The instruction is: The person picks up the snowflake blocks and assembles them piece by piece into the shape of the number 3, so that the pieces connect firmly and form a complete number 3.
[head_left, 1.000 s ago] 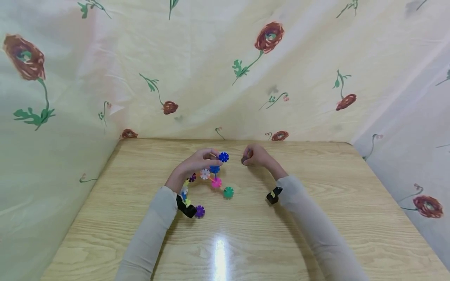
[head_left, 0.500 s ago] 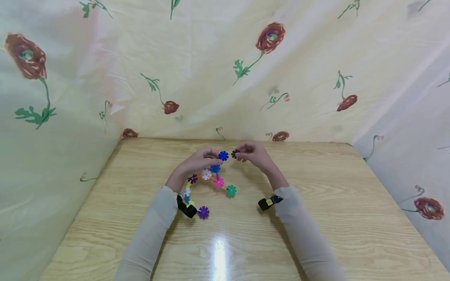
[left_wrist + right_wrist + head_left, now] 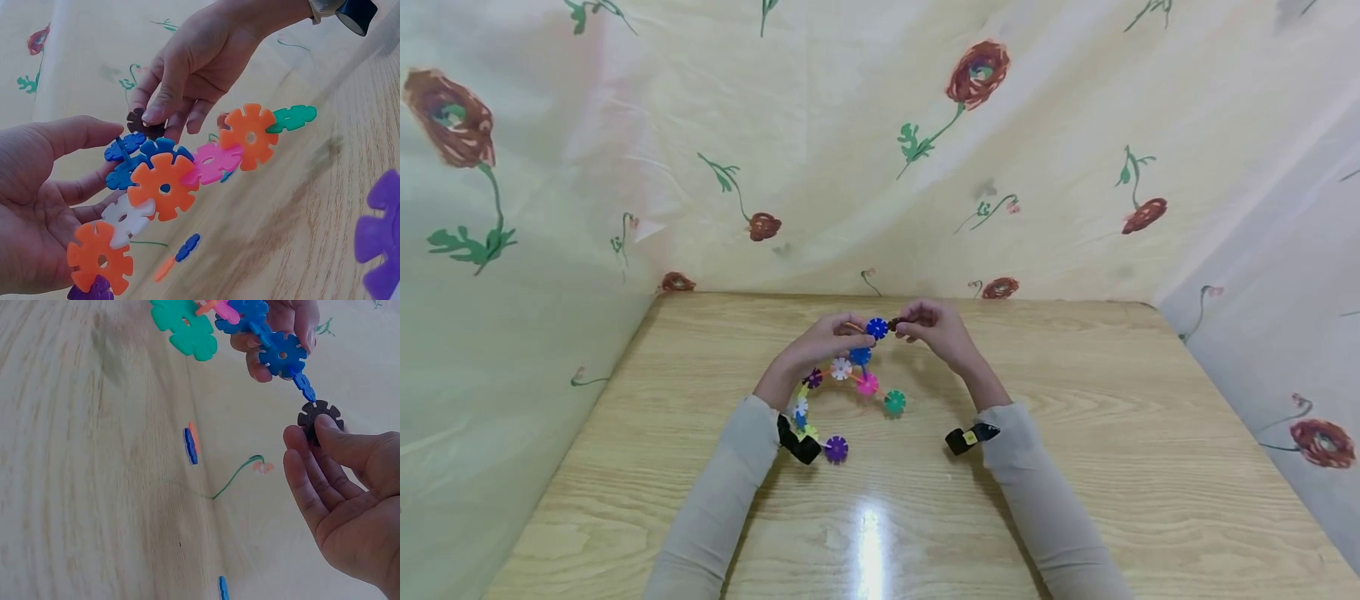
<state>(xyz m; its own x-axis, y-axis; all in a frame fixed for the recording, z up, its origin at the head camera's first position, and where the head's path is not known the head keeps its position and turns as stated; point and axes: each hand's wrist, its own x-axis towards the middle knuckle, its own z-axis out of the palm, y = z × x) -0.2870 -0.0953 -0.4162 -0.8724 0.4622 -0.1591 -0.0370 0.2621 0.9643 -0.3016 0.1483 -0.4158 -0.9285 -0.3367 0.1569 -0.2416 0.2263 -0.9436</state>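
Observation:
My left hand holds a curved chain of slotted plastic snowflake discs, with its thumb and fingers around the upper blue discs. A dark blue disc sticks out past its fingertips. Between thumb and fingers, my right hand pinches a dark brown snowflake disc. The brown disc meets the edge of that blue disc; how deep the slots sit cannot be told. Below the left hand run white, orange and pink discs. One branch ends in a green disc, the lower end in a purple disc.
Under both arms lies a wood-grain table. Flower-patterned cloth hangs behind it and at both sides. A blue piece beside an orange one shows edge-on in the right wrist view; what they belong to is unclear.
My right hand has moved left with the brown disc, from apart to touching the blue disc, and the disc has turned edge-on. My left hand stays nearly still; the chain shifts slightly.

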